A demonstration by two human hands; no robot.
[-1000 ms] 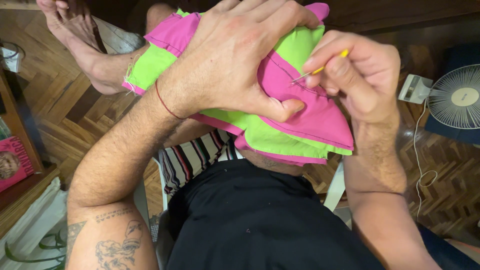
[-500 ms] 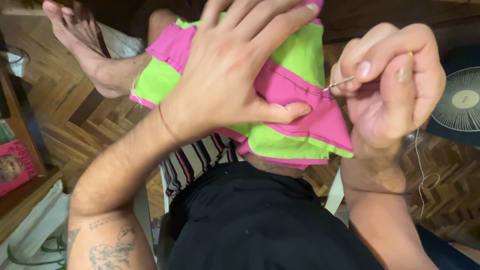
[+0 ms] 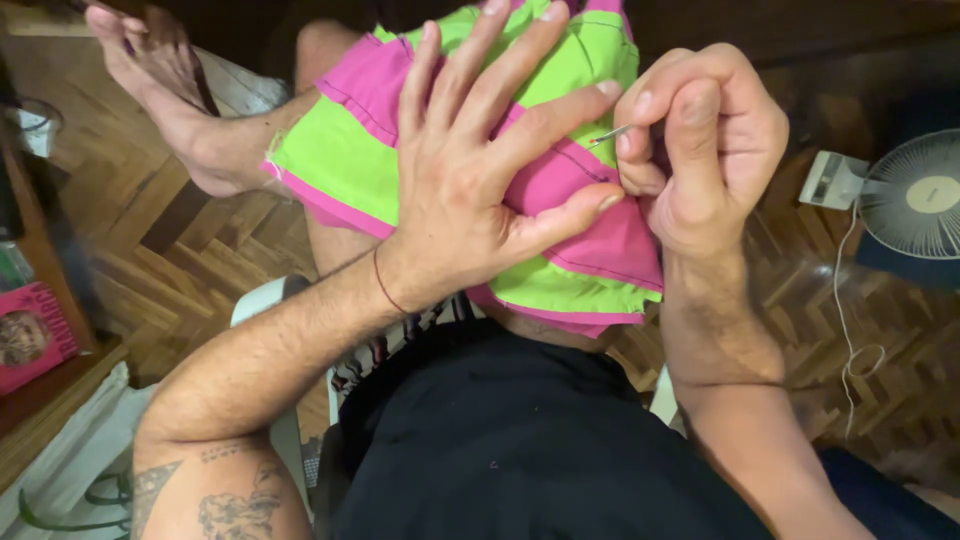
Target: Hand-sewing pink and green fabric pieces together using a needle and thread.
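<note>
A herringbone wood floor (image 3: 150, 270) is filling the background, with a small white fan (image 3: 925, 195) standing at the right and its cord trailing across the boards. I am watching from above as the person is sitting with one leg crossed, and the pink and green fabric (image 3: 350, 150) is lying draped over the raised knee, near the bare foot (image 3: 160, 90). The left hand (image 3: 470, 190) is spreading wide open, fingers fanned and palm pressing flat on the cloth, with the thumb pinning the pink panel just beside the stitching point. The right hand (image 3: 700, 150) is closing tightly, thumb and forefinger pinching a thin metal needle (image 3: 608, 135) whose tip is pointing toward the seam line between the two hands. I cannot tell whether thread is running through the needle. In my judgement the stitch is going best when the left hand is keeping the cloth taut and flat, so the layers are not shifting, and when the needle is entering close to the existing seam at a shallow angle. I am also judging that the left thumb is sitting close to the point, so the needle is needing a slow, controlled push away from that thumb.
</note>
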